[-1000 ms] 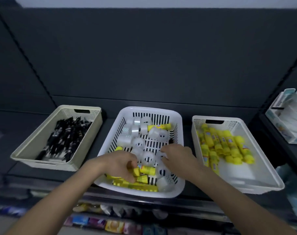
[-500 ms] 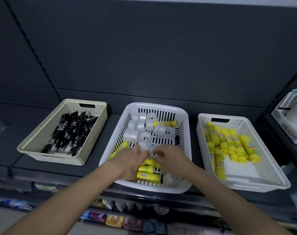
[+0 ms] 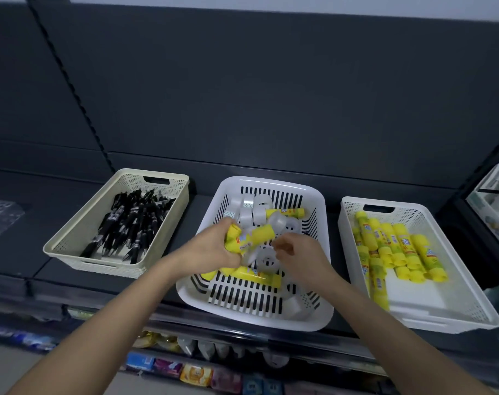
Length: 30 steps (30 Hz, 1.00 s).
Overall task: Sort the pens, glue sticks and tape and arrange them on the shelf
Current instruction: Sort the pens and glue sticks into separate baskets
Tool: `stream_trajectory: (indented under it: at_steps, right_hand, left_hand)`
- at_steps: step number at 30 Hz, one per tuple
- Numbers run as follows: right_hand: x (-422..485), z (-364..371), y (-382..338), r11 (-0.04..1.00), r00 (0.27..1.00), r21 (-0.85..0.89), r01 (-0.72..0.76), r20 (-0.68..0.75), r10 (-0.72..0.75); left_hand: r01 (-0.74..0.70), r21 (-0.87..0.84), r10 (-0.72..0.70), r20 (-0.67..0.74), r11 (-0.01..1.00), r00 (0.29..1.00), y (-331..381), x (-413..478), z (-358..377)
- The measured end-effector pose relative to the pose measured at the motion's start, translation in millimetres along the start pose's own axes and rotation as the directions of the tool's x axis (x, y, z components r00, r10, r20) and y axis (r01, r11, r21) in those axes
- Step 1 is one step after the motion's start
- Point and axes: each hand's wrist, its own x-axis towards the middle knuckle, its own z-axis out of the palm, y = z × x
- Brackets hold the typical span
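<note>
A white slotted basket (image 3: 242,302) stands in the middle of the dark shelf, holding clear tape rolls (image 3: 261,213) and yellow glue sticks (image 3: 255,276). Over it, my left hand (image 3: 211,248) grips a bunch of yellow glue sticks (image 3: 247,238) lifted above the basket floor. My right hand (image 3: 298,256) hovers just right of them with fingers curled; what it holds, if anything, is hidden. The beige basket (image 3: 71,246) at left holds black pens (image 3: 131,223). The white basket (image 3: 431,306) at right holds glue sticks (image 3: 396,246).
A dark back panel rises behind the baskets. A white box (image 3: 496,201) sits on the adjoining shelf at far right. Below the shelf edge (image 3: 242,334) a lower shelf shows coloured packets (image 3: 197,374). A clear plastic piece (image 3: 1,215) lies at far left.
My left hand has risen from the basket's front with a bunch of glue sticks. My right hand has shifted slightly right. The front of the middle basket now shows bare floor.
</note>
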Motion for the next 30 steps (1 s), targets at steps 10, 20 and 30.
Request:
stream_trajectory:
  at_steps: [10, 20, 30]
  right_hand:
    - [-2, 46, -36, 0.863, 0.885, -0.319, 0.391, 0.388, -0.258]
    - [7, 63, -56, 0.782, 0.894, -0.531, 0.327, 0.442, -0.075]
    - [31, 94, -80, 0.985, 0.949, -0.151, -0.081, 0.291, 0.123]
  left_hand:
    - [-0.051, -0.647, -0.253, -0.369, 0.761, 0.894, -13, -12, -16]
    - [-0.080, -0.720, -0.327, -0.407, 0.689, 0.853, -29, -30, -28]
    - [-0.093, -0.755, -0.317, -0.379, 0.649, 0.869, -33, -32, -27]
